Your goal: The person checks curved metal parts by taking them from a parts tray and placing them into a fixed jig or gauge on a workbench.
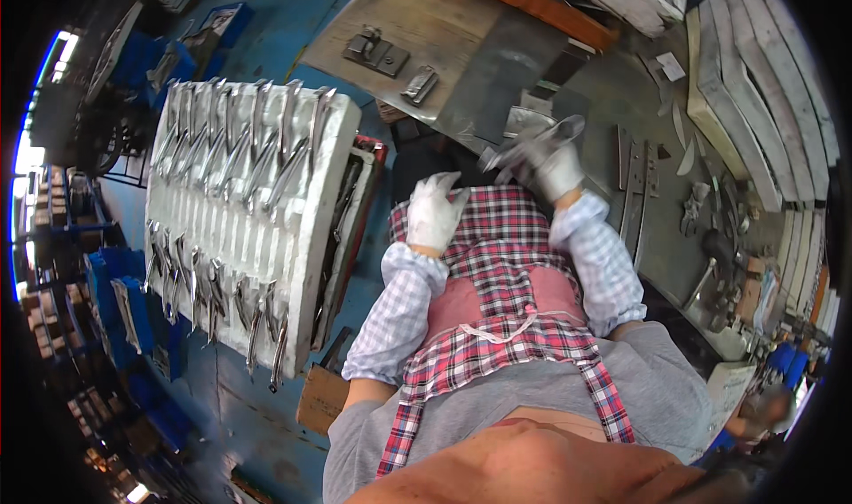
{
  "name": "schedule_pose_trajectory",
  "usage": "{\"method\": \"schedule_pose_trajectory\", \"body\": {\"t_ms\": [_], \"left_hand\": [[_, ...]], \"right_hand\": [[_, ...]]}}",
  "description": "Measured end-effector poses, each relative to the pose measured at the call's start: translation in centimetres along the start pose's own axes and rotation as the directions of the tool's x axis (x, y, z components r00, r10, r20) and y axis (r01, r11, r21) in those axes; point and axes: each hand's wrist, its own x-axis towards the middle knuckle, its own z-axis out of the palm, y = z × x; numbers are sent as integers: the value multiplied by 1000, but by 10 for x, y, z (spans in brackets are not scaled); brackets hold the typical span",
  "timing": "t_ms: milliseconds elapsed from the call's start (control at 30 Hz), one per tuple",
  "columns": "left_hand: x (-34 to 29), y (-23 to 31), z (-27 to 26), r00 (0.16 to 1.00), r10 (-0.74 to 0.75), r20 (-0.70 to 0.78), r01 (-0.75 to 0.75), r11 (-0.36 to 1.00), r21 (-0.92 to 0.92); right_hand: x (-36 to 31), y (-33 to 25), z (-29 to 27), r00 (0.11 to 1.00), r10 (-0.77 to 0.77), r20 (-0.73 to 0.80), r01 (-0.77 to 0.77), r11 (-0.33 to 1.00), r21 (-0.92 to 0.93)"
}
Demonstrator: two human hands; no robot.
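Clutching a shiny metal tool [541, 140] in closed gloved fingers above the near edge of the steel bench [444, 25], the right hand [555, 165] points its long axis leftward, while the left hand [435, 211] hovers open and empty just beside.

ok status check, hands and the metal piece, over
Right hand gloved, grip closed on a blurred metal tool part over the steel bench. Left hand gloved, open, empty, above the plaid apron. Nothing between them.
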Motion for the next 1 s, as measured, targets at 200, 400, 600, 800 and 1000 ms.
{"method": "schedule_pose_trajectory", "body": {"t_ms": [200,400,600,800,1000], "left_hand": [[41,27,39,991,-41,129,82,940,-331],[106,30,59,994,-39,-106,-1,937,-350],[134,36,83,978,-181,-99,114,876,-468],[127,37,90,974,89,-209,-148,946,-287],[133,42,85,996,-58,-68,32,943,-331]], "right_hand": [[64,-1,-65,861,-474,-182,258,717,-648],[67,-2,-53,857,-448,-254,160,701,-695],[61,9,-39,789,-512,-340,151,698,-700],[45,34,-69,830,-315,-461,381,923,55],[41,75,-66,722,-642,-257,339,652,-678]]}}
